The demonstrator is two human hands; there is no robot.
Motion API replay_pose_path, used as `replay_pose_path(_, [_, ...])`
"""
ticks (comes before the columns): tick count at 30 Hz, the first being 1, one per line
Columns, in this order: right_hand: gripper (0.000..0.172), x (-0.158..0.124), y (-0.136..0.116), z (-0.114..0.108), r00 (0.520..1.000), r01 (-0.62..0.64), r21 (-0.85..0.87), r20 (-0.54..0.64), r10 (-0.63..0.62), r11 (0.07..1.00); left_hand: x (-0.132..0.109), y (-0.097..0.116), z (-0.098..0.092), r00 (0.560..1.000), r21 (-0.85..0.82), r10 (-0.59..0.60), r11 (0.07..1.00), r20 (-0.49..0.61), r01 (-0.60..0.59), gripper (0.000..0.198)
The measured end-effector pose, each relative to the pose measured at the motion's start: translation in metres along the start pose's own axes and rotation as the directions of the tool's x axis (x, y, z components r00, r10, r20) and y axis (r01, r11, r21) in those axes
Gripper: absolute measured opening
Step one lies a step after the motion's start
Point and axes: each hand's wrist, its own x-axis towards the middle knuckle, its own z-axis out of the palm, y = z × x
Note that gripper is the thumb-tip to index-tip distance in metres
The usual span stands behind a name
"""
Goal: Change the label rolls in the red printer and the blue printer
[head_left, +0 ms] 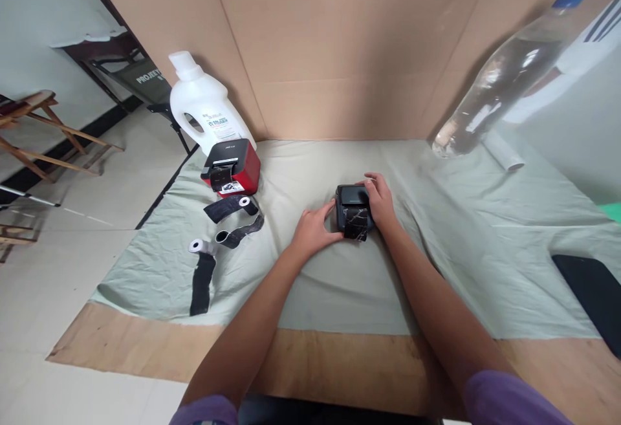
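Observation:
A small black printer (350, 204) sits on the pale green cloth (436, 250) at the middle of the table, with a strip of dark printed paper (356, 224) hanging from its front. My left hand (314, 229) presses against the printer's left side, fingers curled around it. My right hand (378, 200) lies on its top right, fingers bent over the lid.
A red and black printer (233, 167) stands at the back left before a white jug (206, 105). Three dark paper rolls (228, 208) lie partly unrolled to the left. A clear bottle (504, 76) leans at the right, and a black pad (594, 299) lies at the right edge. Cardboard walls (339, 56) close the back.

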Motion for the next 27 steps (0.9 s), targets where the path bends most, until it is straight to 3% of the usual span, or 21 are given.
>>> replay_pose_path(5, [0.035,0.0007,0.003,0.0006,1.0,-0.013,0.036,-0.005,0.013,0.999,0.0006,-0.0032,-0.0036,1.0,-0.125,-0.006,0.992,0.027,0.009,0.09])
replay_pose_path(17, [0.031,0.0023,0.0039,0.0028,0.999,-0.015,0.065,-0.035,0.018,0.998,-0.0015,-0.0009,-0.0073,1.0,-0.058,0.008,0.998,0.022,-0.007,0.092])
replay_pose_path(27, [0.032,0.0034,0.0039,0.0031,0.998,-0.022,0.089,-0.053,0.027,0.996,-0.0019,-0.007,-0.0037,0.999,-0.11,0.032,0.993,-0.004,-0.033,0.092])
